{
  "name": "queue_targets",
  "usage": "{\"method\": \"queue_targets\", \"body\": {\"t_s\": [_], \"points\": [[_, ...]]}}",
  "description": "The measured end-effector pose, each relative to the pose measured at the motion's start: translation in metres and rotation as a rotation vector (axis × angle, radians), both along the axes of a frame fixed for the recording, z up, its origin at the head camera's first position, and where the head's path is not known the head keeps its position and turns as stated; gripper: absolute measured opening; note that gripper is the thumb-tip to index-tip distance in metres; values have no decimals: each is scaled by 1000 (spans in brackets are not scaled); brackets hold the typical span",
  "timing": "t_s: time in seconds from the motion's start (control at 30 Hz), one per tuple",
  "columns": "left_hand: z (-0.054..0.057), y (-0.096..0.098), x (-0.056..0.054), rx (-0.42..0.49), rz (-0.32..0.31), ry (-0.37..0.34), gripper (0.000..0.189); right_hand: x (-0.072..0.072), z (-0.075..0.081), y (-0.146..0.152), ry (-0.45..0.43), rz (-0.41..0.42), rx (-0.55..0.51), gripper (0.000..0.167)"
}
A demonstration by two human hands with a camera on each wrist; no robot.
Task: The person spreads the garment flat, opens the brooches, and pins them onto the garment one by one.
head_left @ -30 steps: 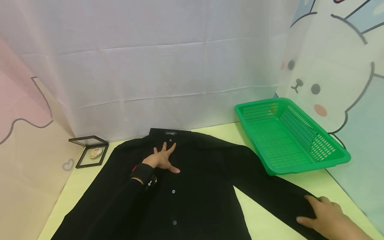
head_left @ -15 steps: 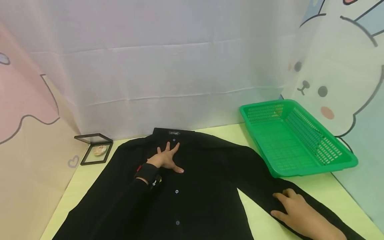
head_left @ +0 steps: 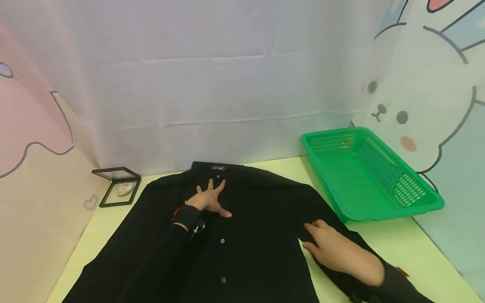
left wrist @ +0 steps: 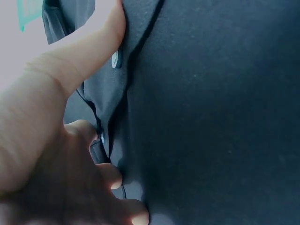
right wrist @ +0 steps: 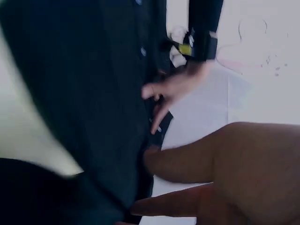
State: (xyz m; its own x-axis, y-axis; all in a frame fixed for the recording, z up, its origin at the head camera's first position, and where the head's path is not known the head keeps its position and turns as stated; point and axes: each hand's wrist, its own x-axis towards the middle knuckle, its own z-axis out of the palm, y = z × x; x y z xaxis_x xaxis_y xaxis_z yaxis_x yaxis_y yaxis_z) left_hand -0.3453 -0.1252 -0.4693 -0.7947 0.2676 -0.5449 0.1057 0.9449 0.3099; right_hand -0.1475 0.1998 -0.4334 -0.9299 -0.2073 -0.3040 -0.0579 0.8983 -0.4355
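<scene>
A black button-up shirt [head_left: 265, 210] lies spread face-up on the pale yellow table, its collar [head_left: 235, 168] at the far side. My left hand [head_left: 208, 202] rests on the chest just below the collar with its fingers spread; the left wrist view shows the thumb [left wrist: 79, 51] beside a button [left wrist: 116, 59] on the placket. Over the upper part of the right-hand sleeve [head_left: 307, 202], by the armpit, is my right hand [head_left: 337, 250], thumb and fingers apart and extended. Blurred dark cloth lies below its fingertips in the right wrist view, with nothing pinched between them.
A green plastic basket [head_left: 352, 176] stands at the back right, close to the sleeve. At the back left is a small black-framed case [head_left: 130, 198], lid raised, with a round pale item [head_left: 124, 188] inside. White curtains [head_left: 212, 92] and printed cloths enclose the table.
My right hand has moved left and up along the sleeve, from its lower part to near the armpit. The left hand stays on the chest. The head view shifts slightly.
</scene>
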Motion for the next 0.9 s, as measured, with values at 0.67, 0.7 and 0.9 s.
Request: {"method": "queue_targets", "body": {"t_s": [0.67,0.7,0.9], "points": [[-1,0,-4,-58,16,-17,128,-169,-47,-43,-60,-205,73,79],[-1,1,-3,-54,14,-15,128,-175,-48,-42,-69,-211,75,81],[-3,5,-1,-35,20,-3,127,-206,-48,-33,-100,-223,64,89]]}}
